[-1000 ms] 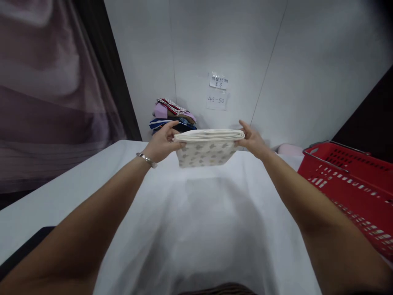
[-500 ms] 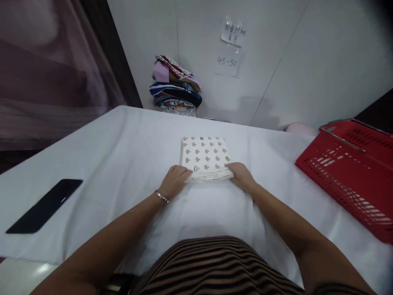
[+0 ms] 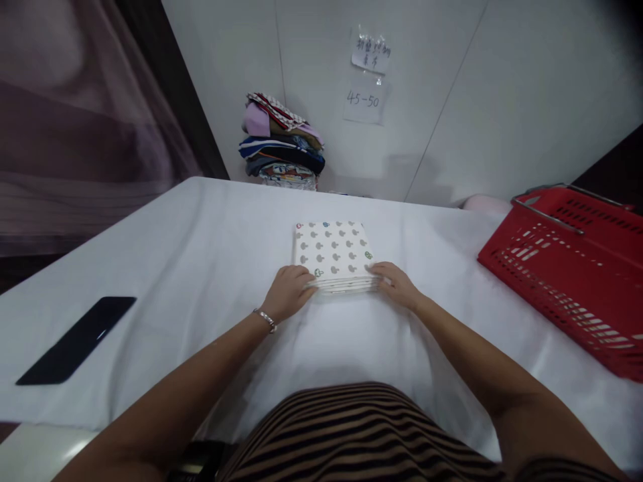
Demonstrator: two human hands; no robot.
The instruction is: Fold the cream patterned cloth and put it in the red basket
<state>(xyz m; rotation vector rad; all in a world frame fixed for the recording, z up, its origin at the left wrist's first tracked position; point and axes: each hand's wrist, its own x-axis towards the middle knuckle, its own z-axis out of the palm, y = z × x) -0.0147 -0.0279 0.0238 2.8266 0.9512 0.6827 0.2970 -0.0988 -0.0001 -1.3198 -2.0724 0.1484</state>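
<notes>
A white cloth (image 3: 334, 251) printed with small grey mushroom-like shapes and a few coloured ones lies folded into a neat, layered block on the white-covered table (image 3: 226, 234). At its near left corner my left hand (image 3: 290, 292) pinches the folded edge, thumb below and fingers above. My right hand (image 3: 396, 284) grips the near right corner in the same way. Several stacked layers show along the front edge between both hands. A silvery bracelet (image 3: 266, 319) sits on my left wrist.
On the left lies a flat black phone-like slab (image 3: 78, 340). A red plastic basket (image 3: 567, 274) with metal handles stands at the right. Beyond the far edge, a pile of folded clothes (image 3: 284, 144) rests against the wall, which bears handwritten paper signs (image 3: 364, 100).
The front layers of the folded cloth look straighter and more even now. Both hands stay at its near corners, with only slight finger shifts. The camera view has moved a little.
</notes>
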